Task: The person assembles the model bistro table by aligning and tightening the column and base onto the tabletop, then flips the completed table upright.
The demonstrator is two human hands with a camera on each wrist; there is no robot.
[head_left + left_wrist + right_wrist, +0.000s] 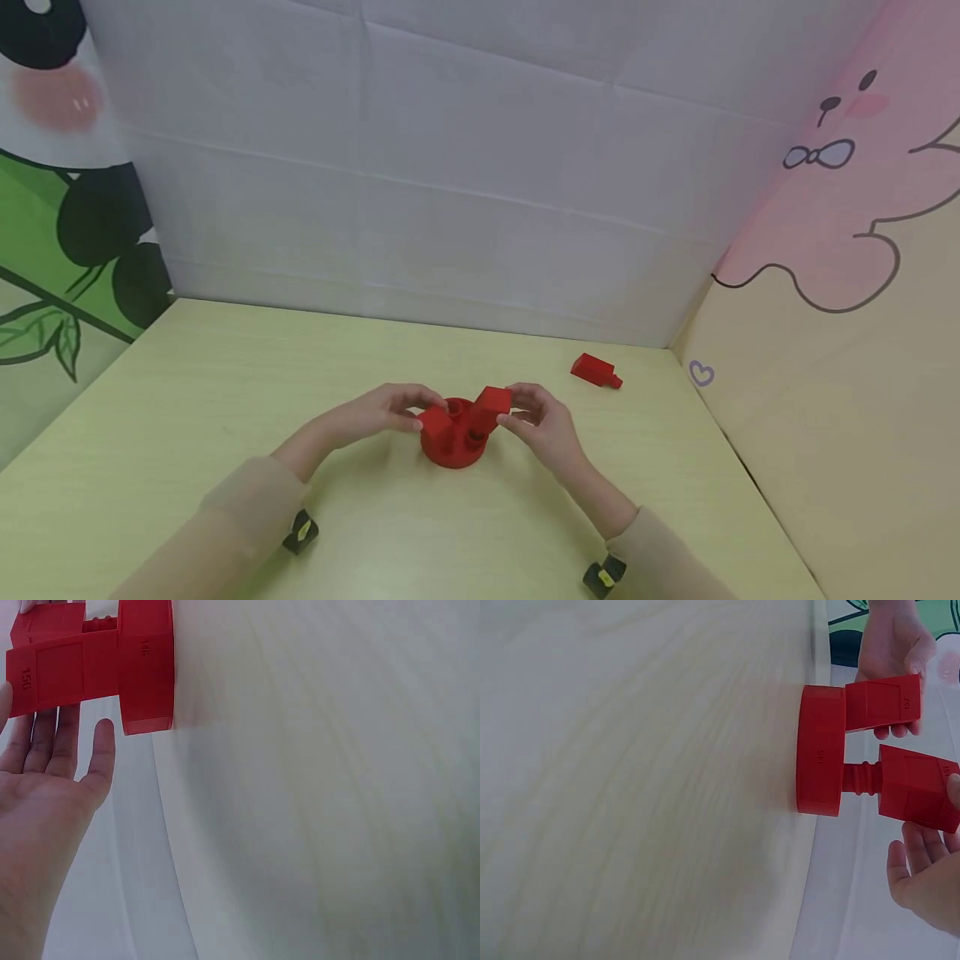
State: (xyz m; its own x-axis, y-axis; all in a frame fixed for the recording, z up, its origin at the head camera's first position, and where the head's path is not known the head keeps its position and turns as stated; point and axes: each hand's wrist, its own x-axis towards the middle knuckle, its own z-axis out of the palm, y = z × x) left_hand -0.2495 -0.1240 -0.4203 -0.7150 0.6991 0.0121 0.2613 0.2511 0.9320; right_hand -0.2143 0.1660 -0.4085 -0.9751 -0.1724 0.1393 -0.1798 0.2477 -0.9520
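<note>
A round red base [454, 457] stands on the table with short posts on its top. My left hand [382, 412] pinches a red block [437, 427] between thumb and fingers; that block sits down against the base at its left side. At the right, my right hand [551, 429] holds another red block [491, 403] by its upper end. In the right wrist view this second block [915, 787] stands off the base, tilted slightly, with a ridged post [862, 779] showing between them. Embossed numbers mark the blocks and the base.
A third red piece [594, 369], a block with a narrow stub, lies on the table [300, 358] to the far right. A white cloth wall [480, 183] closes off the back, and printed panels stand at both sides.
</note>
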